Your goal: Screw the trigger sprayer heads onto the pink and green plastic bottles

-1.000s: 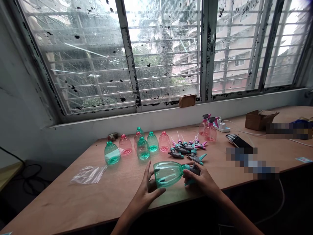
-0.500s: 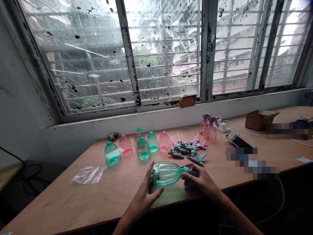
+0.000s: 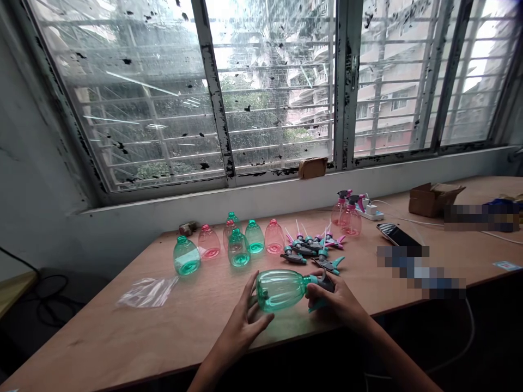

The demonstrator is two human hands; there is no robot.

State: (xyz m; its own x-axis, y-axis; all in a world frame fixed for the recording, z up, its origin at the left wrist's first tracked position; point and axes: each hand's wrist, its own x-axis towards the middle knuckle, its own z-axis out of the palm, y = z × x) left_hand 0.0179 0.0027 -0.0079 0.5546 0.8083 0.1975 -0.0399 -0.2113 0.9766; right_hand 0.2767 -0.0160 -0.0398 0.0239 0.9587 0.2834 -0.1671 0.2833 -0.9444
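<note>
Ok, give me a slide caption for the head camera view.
Left hand cupped around a sideways green bottle, right hand gripping its gray-and-teal spray head.

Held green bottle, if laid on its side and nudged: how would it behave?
The green bottle would probably roll in a curve, since its rounded body tapers toward the neck; the trigger sprayer there may check it. Likely light: see-through walls, no liquid visible. Possibly slippery, given the glossy highlights.
</note>
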